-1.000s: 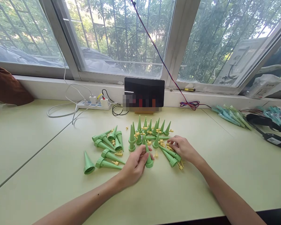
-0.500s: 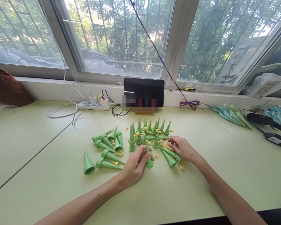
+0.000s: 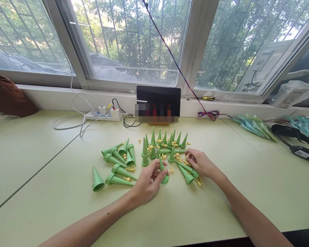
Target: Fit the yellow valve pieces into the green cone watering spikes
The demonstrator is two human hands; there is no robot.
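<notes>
My left hand (image 3: pixel 150 180) is closed around a green plastic watering spike (image 3: pixel 162 164), held point up with its wide collar low near the table. To the right, my right hand (image 3: pixel 198 162) pinches a small yellow valve (image 3: pixel 186 157) among other loose yellow valves. Just below those fingers lie green spikes (image 3: pixel 185 174) on their sides. Beyond my hands stands a group of upright green spikes (image 3: pixel 145 152), with yellow valves (image 3: pixel 159 140) on or between them. On the left is a pile of lying spikes (image 3: pixel 115 157), and one separate spike (image 3: pixel 98 180) rests on its collar, tilted.
A tablet (image 3: pixel 158 97) on a wooden stand is at the back, beside a power strip (image 3: pixel 104 116) with white and black cables. Bagged coloured pieces (image 3: pixel 256 127) and a black strap (image 3: pixel 302 149) lie at the right. A yellow cutter (image 3: pixel 208 98) sits on the sill.
The spike in my left hand has tilted slightly, its tip shifting a little left. The fingers of my right hand have moved slightly at the yellow valves. Everything else stays put.
</notes>
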